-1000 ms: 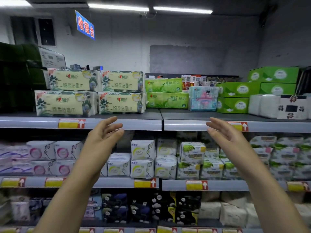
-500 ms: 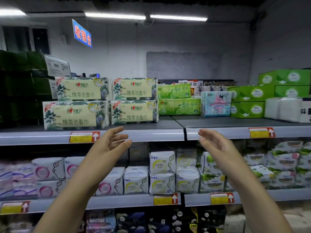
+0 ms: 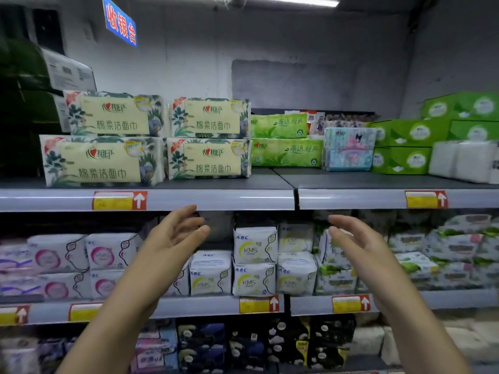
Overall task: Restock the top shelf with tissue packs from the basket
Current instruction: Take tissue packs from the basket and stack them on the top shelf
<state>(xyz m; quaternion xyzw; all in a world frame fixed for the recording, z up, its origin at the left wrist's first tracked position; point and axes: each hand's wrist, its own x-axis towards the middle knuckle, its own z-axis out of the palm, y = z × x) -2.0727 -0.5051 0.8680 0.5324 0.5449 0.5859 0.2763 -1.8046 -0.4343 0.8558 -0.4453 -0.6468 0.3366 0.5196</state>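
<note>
Grey top shelf [image 3: 216, 199], nothing carried up yet
Left hand [image 3: 172, 238] and right hand [image 3: 356, 244] hang open, empty, just below it; cream tissue packs [image 3: 104, 160] sit stacked near its front, basket unseen. A careless upward reach could topple them.

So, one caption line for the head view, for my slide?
Open, empty left hand and right hand below the top shelf of tissue packs.
</note>
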